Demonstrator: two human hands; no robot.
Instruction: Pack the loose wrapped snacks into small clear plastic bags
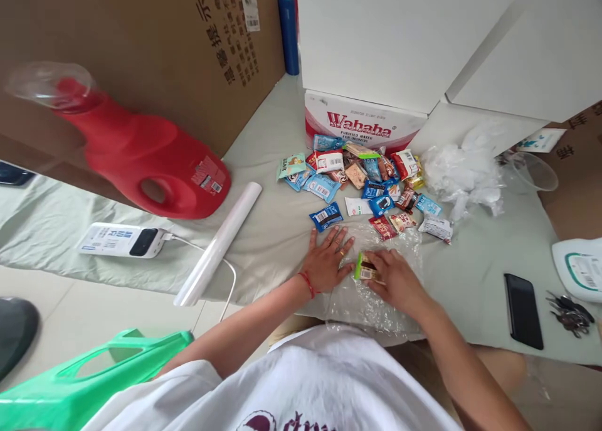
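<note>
My left hand [328, 260] lies flat with its fingers spread, on the left part of a clear plastic sheet [357, 305]. Just to its right, my right hand [392, 277] has its fingers around a small packet [365, 268] with a green edge, above the same sheet. Beyond both hands, a pile of small colourful snack packets [329, 161] leans towards the Wahaha box [364, 122]. A blue packet [327, 217] lies close to my left fingertips, and a red one [382, 228] lies beyond my right hand.
At left are a red jug [155, 161], a white roll [219, 243] and a power bank [120, 240] with a cable. Crumpled clear plastic [465, 170] sits right of the pile. A black phone [523, 310], keys [570, 315] and a white bottle [580, 269] are at right.
</note>
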